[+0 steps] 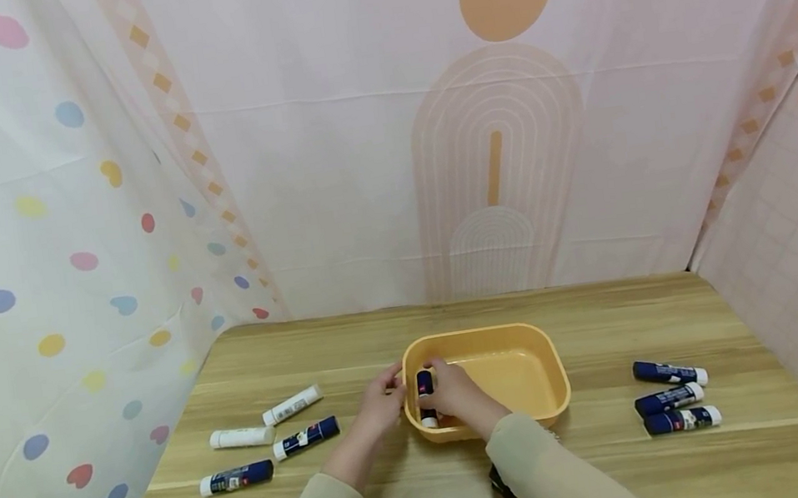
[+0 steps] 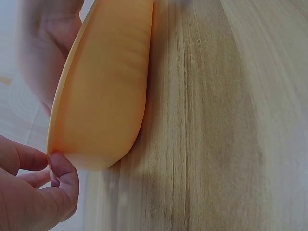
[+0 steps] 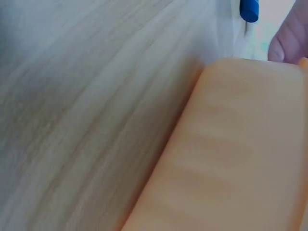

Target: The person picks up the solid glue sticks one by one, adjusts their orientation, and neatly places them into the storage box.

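Observation:
A yellow-orange plastic tray [image 1: 524, 371] sits on the wooden table in front of me. My left hand [image 1: 382, 404] holds the tray's left end; in the left wrist view the thumb [image 2: 65, 171] and a finger pinch its rim. Inside the tray, against that end, lies a glue stick [image 1: 426, 387] with a dark blue body and a white end. My right hand [image 1: 456, 393] reaches over the near rim and grips this glue stick with thumb and fingers. In the right wrist view, the tray's outer wall [image 3: 231, 144] hides the right hand's fingers.
On the left lie two white tubes [image 1: 292, 404] and two dark blue glue sticks [image 1: 306, 438]. Three more blue glue sticks [image 1: 668, 373] lie side by side on the right. A patterned curtain [image 1: 333, 207] hangs behind the wooden table [image 1: 591, 325].

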`<state>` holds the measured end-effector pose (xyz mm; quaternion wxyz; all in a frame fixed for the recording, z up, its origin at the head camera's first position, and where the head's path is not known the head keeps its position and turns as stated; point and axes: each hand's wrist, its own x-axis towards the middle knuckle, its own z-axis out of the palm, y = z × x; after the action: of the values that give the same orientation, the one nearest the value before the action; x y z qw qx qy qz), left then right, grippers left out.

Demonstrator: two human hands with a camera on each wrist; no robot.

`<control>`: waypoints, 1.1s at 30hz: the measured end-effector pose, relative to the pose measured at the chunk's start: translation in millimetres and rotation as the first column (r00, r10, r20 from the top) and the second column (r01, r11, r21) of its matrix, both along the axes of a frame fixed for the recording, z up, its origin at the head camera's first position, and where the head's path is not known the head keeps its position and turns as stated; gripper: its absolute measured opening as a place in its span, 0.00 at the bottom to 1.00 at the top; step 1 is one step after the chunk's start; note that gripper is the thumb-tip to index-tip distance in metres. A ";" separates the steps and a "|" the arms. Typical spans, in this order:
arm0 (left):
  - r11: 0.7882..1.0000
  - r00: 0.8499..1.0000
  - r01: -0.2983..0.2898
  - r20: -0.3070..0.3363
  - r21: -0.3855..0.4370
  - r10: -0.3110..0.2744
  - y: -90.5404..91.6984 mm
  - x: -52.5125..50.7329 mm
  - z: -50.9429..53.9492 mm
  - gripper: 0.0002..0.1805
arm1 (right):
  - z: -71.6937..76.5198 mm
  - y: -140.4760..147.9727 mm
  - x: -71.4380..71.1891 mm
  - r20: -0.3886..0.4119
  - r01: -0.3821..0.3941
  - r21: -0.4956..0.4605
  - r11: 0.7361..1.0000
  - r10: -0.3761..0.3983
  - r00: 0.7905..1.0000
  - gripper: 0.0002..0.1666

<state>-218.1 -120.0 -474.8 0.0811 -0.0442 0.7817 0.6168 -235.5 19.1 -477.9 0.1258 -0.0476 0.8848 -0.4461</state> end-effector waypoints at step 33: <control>1.000 0.999 -0.016 0.043 0.014 0.016 1.1 0.3 -0.6 0.26 | 17.0 133.8 29.1 -0.607 -0.088 0.440 0.894 0.368 0.704 0.40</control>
<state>-217.8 -118.9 -475.4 0.0932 -0.0629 0.7750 0.6218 -206.4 152.9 -460.9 -0.1423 -0.2924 0.9245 -0.1991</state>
